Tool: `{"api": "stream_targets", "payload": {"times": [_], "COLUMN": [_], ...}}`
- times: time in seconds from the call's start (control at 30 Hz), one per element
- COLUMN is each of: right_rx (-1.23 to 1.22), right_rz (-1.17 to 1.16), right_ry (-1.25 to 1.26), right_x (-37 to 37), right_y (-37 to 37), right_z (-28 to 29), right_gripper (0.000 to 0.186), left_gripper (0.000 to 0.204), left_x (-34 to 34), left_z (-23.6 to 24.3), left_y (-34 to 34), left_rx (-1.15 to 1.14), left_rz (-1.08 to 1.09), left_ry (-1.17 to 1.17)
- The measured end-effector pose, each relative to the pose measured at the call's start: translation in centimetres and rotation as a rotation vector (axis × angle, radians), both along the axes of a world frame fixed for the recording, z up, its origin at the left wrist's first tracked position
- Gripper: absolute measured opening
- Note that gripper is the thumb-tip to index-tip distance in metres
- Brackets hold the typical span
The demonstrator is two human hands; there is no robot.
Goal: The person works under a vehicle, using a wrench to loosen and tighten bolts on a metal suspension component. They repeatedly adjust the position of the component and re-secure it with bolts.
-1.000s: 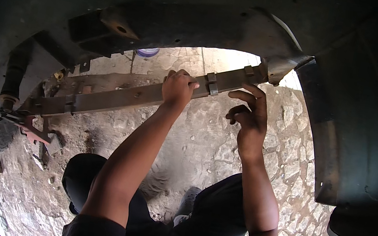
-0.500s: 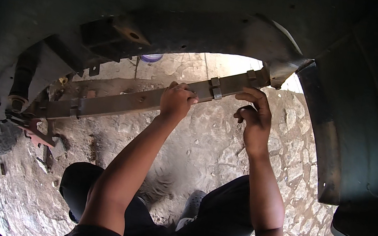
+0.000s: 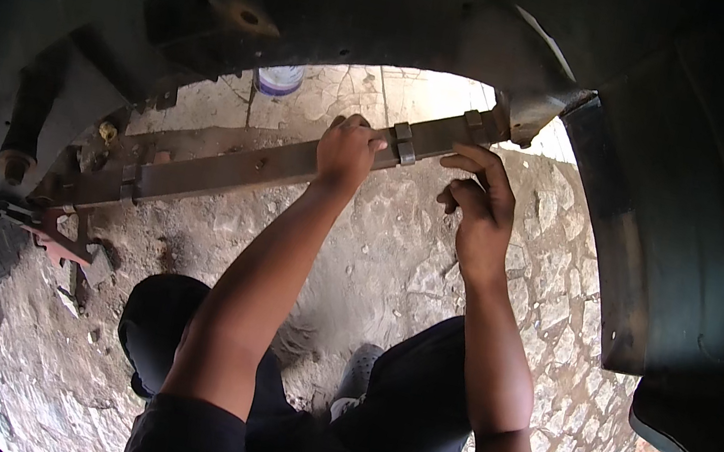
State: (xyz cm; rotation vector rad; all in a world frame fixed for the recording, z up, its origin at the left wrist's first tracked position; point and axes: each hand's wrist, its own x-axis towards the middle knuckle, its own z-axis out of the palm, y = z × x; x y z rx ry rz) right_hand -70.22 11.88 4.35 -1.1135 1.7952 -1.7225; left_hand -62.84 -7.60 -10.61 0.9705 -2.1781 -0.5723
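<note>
A long brown leaf spring (image 3: 230, 179) with metal clamps (image 3: 404, 143) around it runs slantwise under the dark vehicle body, its right end higher. My left hand (image 3: 345, 157) is closed around the spring just left of one clamp, its fingertips partly hidden behind the top edge. Right of that clamp, my right hand (image 3: 483, 214) is near the spring's lower edge. Its forefinger reaches toward the bar and the other fingers are half bent and apart, with nothing visible in them. Whether the forefinger touches the spring I cannot tell.
Dark wheel-arch metal (image 3: 587, 266) curves over and to the right. A black shock absorber (image 3: 30, 109) hangs at the left, above a reddish metal stand (image 3: 58, 236). Below lies rough stony ground (image 3: 545, 394). A white and purple tub (image 3: 279, 79) stands beyond the spring.
The view has shifted slightly, so the spring and body appear higher and further left. My left hand stays on the spring; my right hand remains beside it with fingers bent much as before.
</note>
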Motion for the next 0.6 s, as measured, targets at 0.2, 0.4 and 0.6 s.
{"api": "stream_targets", "payload": {"times": [0.2, 0.4, 0.6], "right_rx": [0.005, 0.094, 0.09], "right_rz": [-0.01, -0.025, -0.031], "right_ry": [-0.003, 0.118, 0.168], "right_x": [0.9, 0.6, -1.4], "right_y": [-1.6, -1.8, -0.3], "right_z": [-0.4, -1.7, -2.6], "right_gripper": [0.043, 0.042, 0.035], "left_gripper": [0.014, 0.009, 0.01], "left_x": [0.1, 0.8, 3.3], "left_z": [-0.4, 0.1, -0.8], "left_y": [0.0, 0.2, 2.2], "left_rx": [0.035, 0.074, -0.06], "left_rz": [-0.012, -0.071, -0.181], "left_ry": [-0.016, -0.025, 0.086]}}
